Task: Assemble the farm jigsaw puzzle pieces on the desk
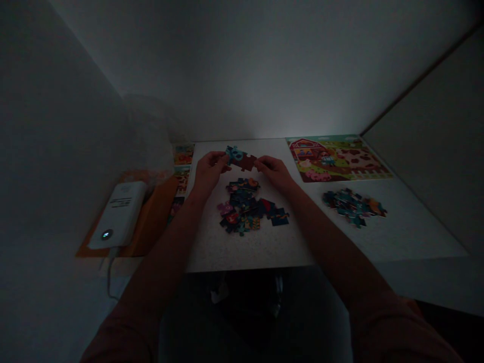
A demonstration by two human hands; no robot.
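Between my two hands, raised over the far part of the white table, is a short strip of joined jigsaw puzzle pieces (pixel 244 160), teal at the left and brown at the right. My left hand (pixel 210 169) pinches its left end, and my right hand (pixel 273 170) pinches its right end. Below them lies a loose pile of dark, colourful puzzle pieces (pixel 244 201), several overlapping. A second heap of puzzle pieces (pixel 351 204) sits to the right of my right forearm.
A finished farm picture (pixel 340 157) lies at the back right by the wall. At left, a white power bank (pixel 121 214) with a cable rests on an orange folder (pixel 151 227), beside a clear plastic bag (pixel 147 136). The table's front edge (pixel 249 268) crosses below the pile.
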